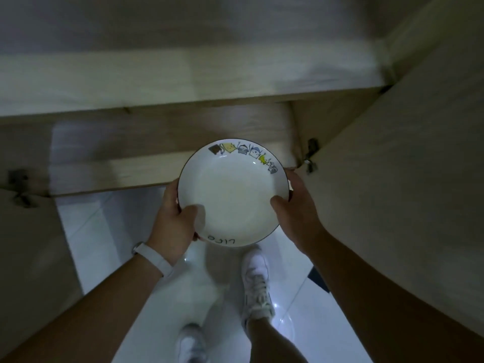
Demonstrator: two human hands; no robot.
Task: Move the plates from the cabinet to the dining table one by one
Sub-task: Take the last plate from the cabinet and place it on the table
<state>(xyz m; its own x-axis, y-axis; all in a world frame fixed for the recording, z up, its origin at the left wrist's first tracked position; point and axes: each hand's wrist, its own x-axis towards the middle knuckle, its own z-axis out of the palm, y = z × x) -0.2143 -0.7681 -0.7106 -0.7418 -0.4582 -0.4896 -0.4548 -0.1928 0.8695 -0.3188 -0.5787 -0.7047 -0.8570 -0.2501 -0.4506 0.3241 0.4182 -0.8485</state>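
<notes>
One plate (pixel 233 195) is held level between two hands; the left hand (pixel 172 226) grips its left rim, the right hand (pixel 296 213) its right rim; fingers (pixel 171 191) wrap the edge; one cabinet shelf (pixel 157 166) lies just beyond them; two white shoes (pixel 258 284) stand below.

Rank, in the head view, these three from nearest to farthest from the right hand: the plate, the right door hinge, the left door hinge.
1. plate: gripped by the right hand, at its left side.
2. right door hinge: just beyond the hand, on the right.
3. left door hinge: far off at the left edge.
</notes>
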